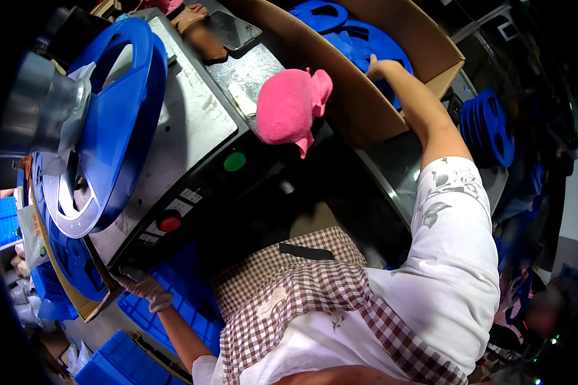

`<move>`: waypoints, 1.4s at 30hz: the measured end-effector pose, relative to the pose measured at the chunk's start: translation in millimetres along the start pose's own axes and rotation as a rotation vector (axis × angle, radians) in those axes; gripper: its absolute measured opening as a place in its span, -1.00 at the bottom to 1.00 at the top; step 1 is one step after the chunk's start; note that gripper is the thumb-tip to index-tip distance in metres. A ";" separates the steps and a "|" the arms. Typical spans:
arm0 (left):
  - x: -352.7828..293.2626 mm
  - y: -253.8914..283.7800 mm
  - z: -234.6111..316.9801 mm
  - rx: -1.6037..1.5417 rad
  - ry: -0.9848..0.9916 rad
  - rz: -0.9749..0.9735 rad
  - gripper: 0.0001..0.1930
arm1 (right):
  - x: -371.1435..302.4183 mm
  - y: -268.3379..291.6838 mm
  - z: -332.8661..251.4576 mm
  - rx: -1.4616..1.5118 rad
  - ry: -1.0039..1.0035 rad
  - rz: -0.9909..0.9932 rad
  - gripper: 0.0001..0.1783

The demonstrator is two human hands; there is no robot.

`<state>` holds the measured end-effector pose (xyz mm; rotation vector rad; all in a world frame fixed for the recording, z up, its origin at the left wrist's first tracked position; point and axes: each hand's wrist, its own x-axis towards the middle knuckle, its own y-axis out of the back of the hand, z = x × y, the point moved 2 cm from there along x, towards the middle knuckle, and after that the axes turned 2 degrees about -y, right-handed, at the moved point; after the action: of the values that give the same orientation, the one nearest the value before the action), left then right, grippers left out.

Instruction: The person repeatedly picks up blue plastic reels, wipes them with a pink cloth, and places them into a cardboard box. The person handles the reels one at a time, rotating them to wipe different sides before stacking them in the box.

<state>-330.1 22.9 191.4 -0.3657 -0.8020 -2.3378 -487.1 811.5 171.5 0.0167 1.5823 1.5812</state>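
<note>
My bare right hand (pixel 379 67) reaches over the side of a cardboard box (pixel 366 106) at the upper right. It is at a large blue plastic reel (pixel 351 40) inside; one digit shows upright against the reel, while the other fingers are hidden. At the lower left, my left hand (pixel 149 290) wears a pale glove. Its fingers stretch out by the lower corner of a grey-topped machine (pixel 196 115), and I see nothing held in them. Another big blue reel (pixel 119 122) stands on edge at the left, beside a shiny metal cylinder (pixel 35 106).
A pink plush piece (pixel 288 106) hangs at the machine's corner, above a green button (pixel 235 162) and a red button (pixel 169 222). A phone (pixel 234 31) lies near the box. Blue crates (pixel 119 362) stand low left; stacked blue reels (pixel 488 128) are at right.
</note>
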 end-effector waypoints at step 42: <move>125.2 80.0 179.5 0.326 -1.139 -0.157 -0.69 | -464.9 -141.0 8.8 1.915 1.282 0.088 -0.20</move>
<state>-364.0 26.8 421.9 -1.5792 -1.7245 -1.9333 -117.7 529.2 312.8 0.1186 3.4099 -0.7306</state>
